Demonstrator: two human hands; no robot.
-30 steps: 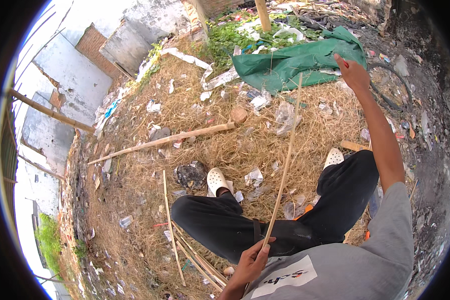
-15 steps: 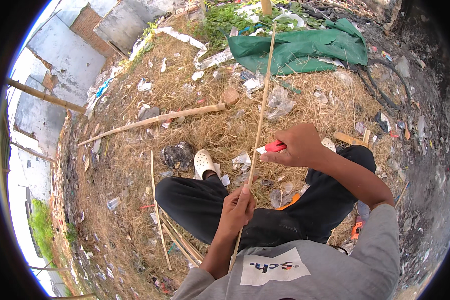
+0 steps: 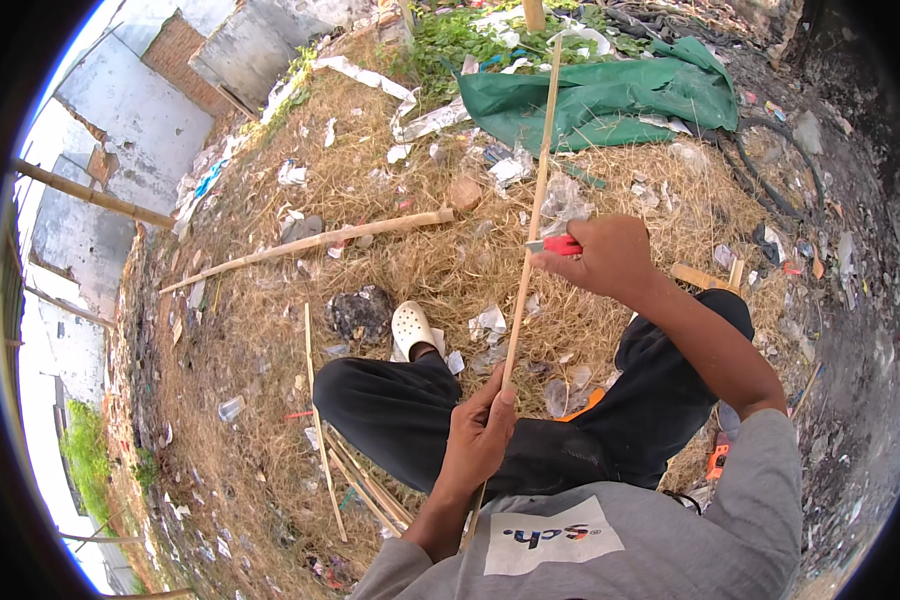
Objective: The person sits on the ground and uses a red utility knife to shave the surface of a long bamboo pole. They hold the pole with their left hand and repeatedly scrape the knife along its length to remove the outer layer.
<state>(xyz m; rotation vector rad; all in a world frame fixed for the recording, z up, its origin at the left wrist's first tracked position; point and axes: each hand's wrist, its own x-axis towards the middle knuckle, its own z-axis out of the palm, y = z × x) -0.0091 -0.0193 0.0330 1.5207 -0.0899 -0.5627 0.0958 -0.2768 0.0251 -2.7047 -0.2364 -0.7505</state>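
Note:
A long, thin bamboo strip point(image 3: 538, 205) slants up from my lap toward the green sheet. My left hand point(image 3: 480, 435) is closed around its lower part, thumb along the strip. In my right hand point(image 3: 602, 255) is a red utility knife point(image 3: 562, 246), gripped in a fist. Its blade lies against the strip's right edge, well above my left hand. The strip's lowest end runs down beside my shirt, partly hidden by my left hand.
A thicker bamboo pole point(image 3: 310, 245) lies on dry grass ahead. Several bamboo strips point(image 3: 365, 485) rest by my left knee, near a dark rock point(image 3: 360, 313). A green tarp point(image 3: 610, 100) lies farther off; an orange tool point(image 3: 717, 460) is beside my right hip. Litter is scattered around.
My right hand with the knife has moved up and slightly left along the strip, bringing the blade against it. The strip's top has shifted slightly right; my left hand sits slightly lower.

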